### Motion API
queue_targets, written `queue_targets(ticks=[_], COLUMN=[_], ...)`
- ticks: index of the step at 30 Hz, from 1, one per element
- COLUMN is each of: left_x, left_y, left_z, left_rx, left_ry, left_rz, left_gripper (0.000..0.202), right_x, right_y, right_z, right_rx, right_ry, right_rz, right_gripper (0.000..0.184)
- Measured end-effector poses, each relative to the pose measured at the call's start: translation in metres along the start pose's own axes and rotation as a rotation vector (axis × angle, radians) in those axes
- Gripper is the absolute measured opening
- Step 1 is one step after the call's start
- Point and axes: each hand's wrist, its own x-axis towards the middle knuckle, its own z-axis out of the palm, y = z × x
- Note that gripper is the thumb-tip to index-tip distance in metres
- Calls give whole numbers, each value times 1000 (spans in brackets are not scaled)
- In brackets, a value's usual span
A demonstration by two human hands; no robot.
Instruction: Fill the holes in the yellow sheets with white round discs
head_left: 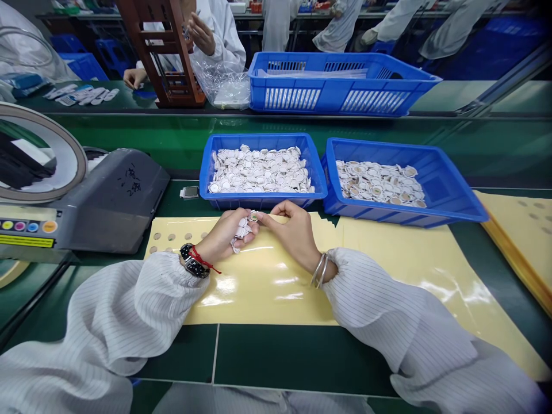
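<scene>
Over the yellow sheet, the left hand is cupping white discs, maybe so none fall, while the right hand is touching one, its grip not showing clearly.

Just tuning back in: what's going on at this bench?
A person is handling small white discs over a glossy yellow sheet. The left hand holds a small cluster of them, and the right hand reaches its thumb to one disc at the left fingertips; whether it is pinched is unclear. Round spots show near the sheet's left end. Beyond the hands, the left blue bin and right blue bin hold many more discs.
</scene>
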Motion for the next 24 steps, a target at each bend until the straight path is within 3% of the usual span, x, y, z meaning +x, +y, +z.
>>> queue_targets(ticks=[14,17,21,24], left_x=[-1,-3,-4,-4], left_y=[0,1,2,2], left_z=[1,4,5,4], left_rx=[-15,-25,-68,-95], left_ry=[24,33,44,27], left_rz=[-1,22,39,30], left_gripper=[27,23,20,18], right_x=[-1,-3,-3,0], right_y=[3,7,8,3], right_z=[2,2,-4,-11], right_rx=[-104,-253,-539,-517], right_ry=[24,60,111,121], right_rz=[-78,-217,-520,-554], right_gripper=[33,30,27,21])
